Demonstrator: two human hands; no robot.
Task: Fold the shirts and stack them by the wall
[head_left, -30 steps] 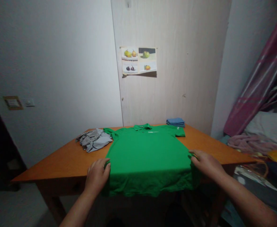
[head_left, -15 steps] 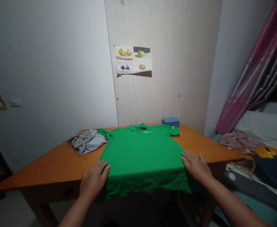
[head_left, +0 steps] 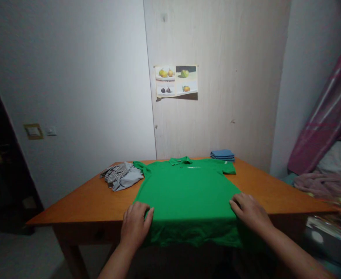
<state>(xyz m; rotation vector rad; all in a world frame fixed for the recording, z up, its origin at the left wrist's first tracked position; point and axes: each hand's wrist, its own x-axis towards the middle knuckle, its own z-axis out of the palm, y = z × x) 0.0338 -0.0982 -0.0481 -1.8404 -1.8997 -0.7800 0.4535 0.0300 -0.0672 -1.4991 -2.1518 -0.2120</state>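
Observation:
A green polo shirt (head_left: 188, 193) lies spread flat on the wooden table, its collar at the far side. White lettering shows on its chest and on the right sleeve. The lower part hangs over the table's front edge in loose folds. My left hand (head_left: 137, 223) rests on the shirt's left side at that edge, thumb apart from the slightly bent fingers. On the opposite side, my right hand (head_left: 248, 209) touches the shirt's right border, fingers lightly curved and thumb pointing inward. Neither hand visibly clasps the cloth.
A crumpled grey and striped garment (head_left: 122, 176) lies left of the shirt on the table (head_left: 86, 201). Folded blue cloth (head_left: 223, 155) is stacked at the back right. Fruit pictures (head_left: 176, 81) hang on the wall. A pink curtain (head_left: 318, 131) and piled bedding (head_left: 327, 184) are at right.
The view has turned left, so everything appears farther right. My fingers look a little more bent at the shirt's sides. The shirt lies as before.

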